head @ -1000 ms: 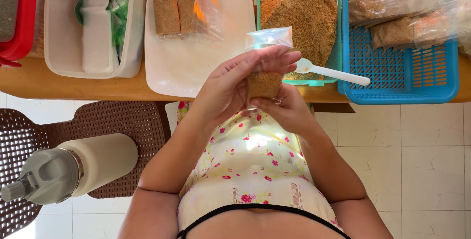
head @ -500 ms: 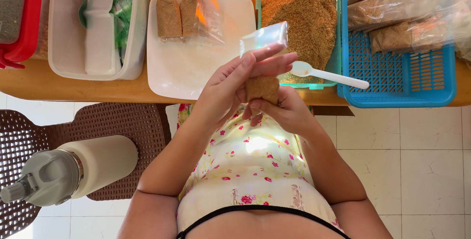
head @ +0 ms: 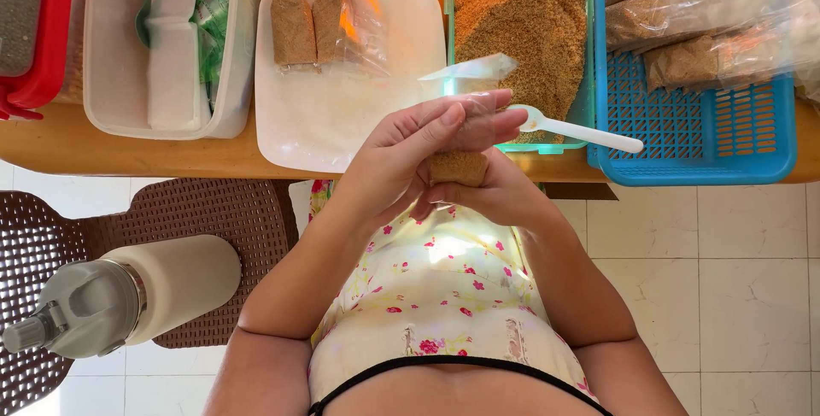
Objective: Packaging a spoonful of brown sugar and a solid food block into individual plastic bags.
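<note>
Near: cream flask (head: 128, 296) on brown chair (head: 213, 211) | mid: left hand (head: 401, 155) and right hand (head: 500, 194) both pinching small clear bag (head: 461, 138) of brown crumbs, above table edge | far: white spoon (head: 576, 130) in crumb tub (head: 521, 32), white plate (head: 342, 108), blue basket (head: 700, 117).

Spoon (head: 581, 131) in crumb tub (head: 521, 32), between plate (head: 342, 117) and basket (head: 700, 117)

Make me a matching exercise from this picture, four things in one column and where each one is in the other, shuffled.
Things:
1. small clear plastic bag of brown crumbs
2. white plastic spoon
3. two filled crumb packets
4. cream insulated bottle with grey lid

Places:
A. on the square white plate
B. on the brown woven chair
C. between the left hand and right hand
D. resting on the green tub of loose crumbs

Pairs: 1-C, 2-D, 3-A, 4-B
</note>
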